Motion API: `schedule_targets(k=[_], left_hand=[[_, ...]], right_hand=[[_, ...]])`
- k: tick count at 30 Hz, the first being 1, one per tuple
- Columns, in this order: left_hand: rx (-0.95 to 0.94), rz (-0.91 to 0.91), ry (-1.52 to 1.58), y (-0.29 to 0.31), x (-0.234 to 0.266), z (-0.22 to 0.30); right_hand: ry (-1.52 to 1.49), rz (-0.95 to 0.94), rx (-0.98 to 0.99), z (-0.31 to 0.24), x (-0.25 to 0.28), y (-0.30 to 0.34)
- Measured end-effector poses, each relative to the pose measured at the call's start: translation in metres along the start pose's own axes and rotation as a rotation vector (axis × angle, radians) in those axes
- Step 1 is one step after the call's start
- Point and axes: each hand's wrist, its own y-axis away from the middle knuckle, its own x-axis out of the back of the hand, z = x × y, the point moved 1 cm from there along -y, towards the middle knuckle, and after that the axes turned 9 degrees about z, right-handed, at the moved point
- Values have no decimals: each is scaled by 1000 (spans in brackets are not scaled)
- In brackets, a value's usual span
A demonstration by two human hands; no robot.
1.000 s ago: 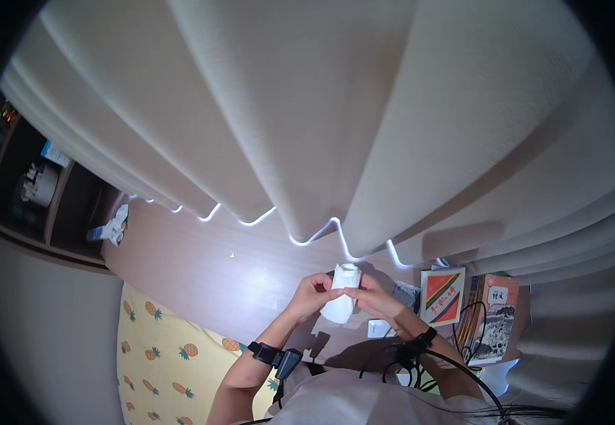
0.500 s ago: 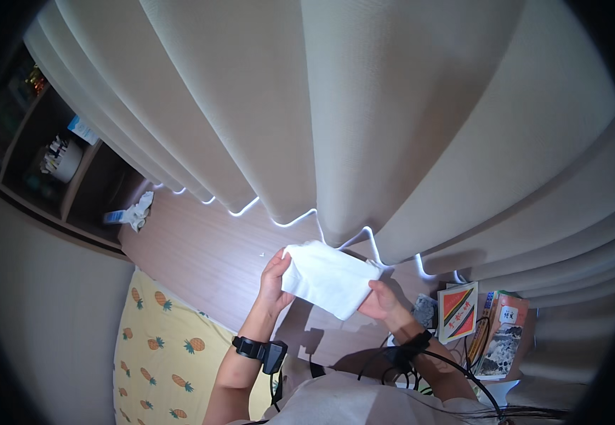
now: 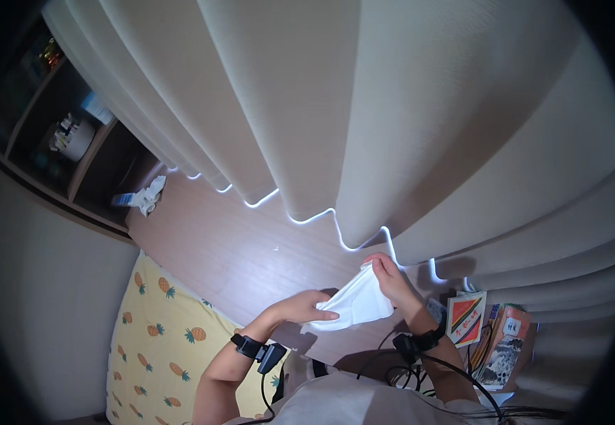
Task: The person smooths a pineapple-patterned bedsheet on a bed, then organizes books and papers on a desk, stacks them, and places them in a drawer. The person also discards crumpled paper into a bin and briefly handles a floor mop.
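Above the wood-toned tabletop (image 3: pixel 215 227), toward its near edge: one white cloth (image 3: pixel 358 304), slack and slanted, held between two bare hands. Contact of its lower edge with the surface could not be told.

Left hand (image 3: pixel 306 306): thumb over the cloth's left end, apparently pinching it against partly hidden fingers.

Right hand (image 3: pixel 390 280): closed on the upper right end, gripping it.

Progress: cloth picked up, not yet set down; handling judged partway through. Number of layers unreadable, so the amount left to do could not be told.

Surroundings: striped card (image 3: pixel 467 319) and books (image 3: pixel 507 354) at right; crumpled white packet (image 3: pixel 151 195) at far left; beige curtain (image 3: pixel 286 106) beyond; yellow pineapple-printed fabric (image 3: pixel 141 361), lower left.
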Motion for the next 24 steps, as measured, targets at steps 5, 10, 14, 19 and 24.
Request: schedule_targets(k=[5, 10, 14, 19, 24], left_hand=[[376, -65, 521, 37, 13, -14], [453, 584, 248, 96, 51, -78], [634, 977, -284, 113, 62, -103], [221, 492, -983, 110, 43, -123], [353, 526, -938, 144, 56, -159]], right_hand=[[-549, 358, -492, 35, 18, -17], [391, 363, -7, 81, 46, -17], [297, 183, -48, 64, 2, -15], [415, 94, 162, 72, -43, -34], [249, 70, -181, 36, -83, -38]])
